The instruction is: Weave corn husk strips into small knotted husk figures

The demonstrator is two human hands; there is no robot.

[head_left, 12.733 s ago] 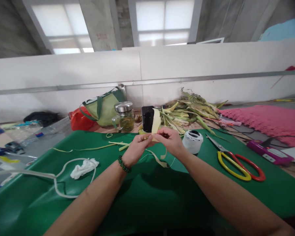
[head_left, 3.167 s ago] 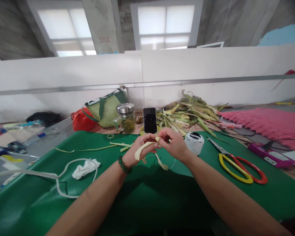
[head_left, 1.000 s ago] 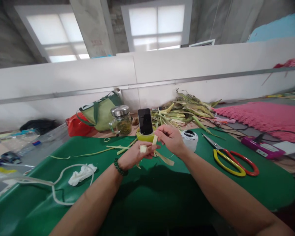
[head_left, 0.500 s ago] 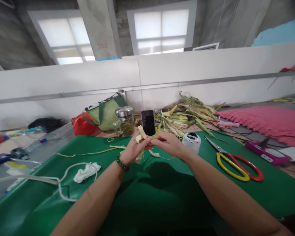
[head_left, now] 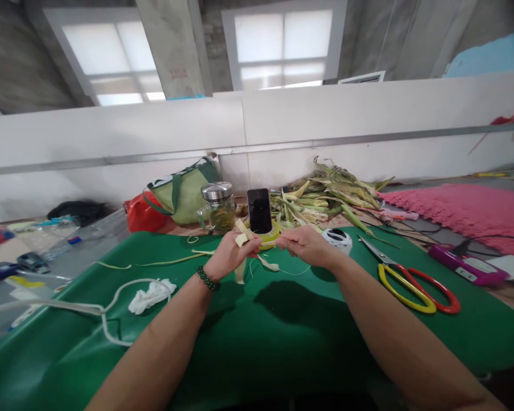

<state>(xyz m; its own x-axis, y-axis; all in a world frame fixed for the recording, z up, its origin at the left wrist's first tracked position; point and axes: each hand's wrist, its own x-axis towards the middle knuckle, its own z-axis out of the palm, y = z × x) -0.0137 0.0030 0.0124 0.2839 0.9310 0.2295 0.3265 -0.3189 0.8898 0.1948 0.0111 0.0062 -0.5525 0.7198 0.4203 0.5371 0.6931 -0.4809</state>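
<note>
My left hand [head_left: 231, 254], with a dark green bead bracelet [head_left: 208, 278] at the wrist, is closed on folded pale corn husk strips [head_left: 241, 240]. One husk end hangs below the fingers. My right hand [head_left: 306, 244] is closed in a pinch just to the right, with a gap between the hands. A thin pale strand [head_left: 269, 244] spans that gap; whether it is husk or thread I cannot tell. Under the hands a small husk scrap [head_left: 268, 264] and a fine thread [head_left: 295, 273] lie on the green mat [head_left: 282, 342]. A white spool [head_left: 339, 241] stands beside my right hand.
Beyond the hands a phone [head_left: 259, 210] stands upright above a yellow ring [head_left: 270, 235]. A lidded glass jar [head_left: 218, 208] and a green bag [head_left: 184, 194] are at back left, corn husks [head_left: 325, 191] at back right. Large scissors [head_left: 405, 277] lie right, a white cable [head_left: 105, 311] left.
My hands have moved apart, the right one going right and the left one slightly left. The thin strand now shows stretched between them. The view has shifted slightly.
</note>
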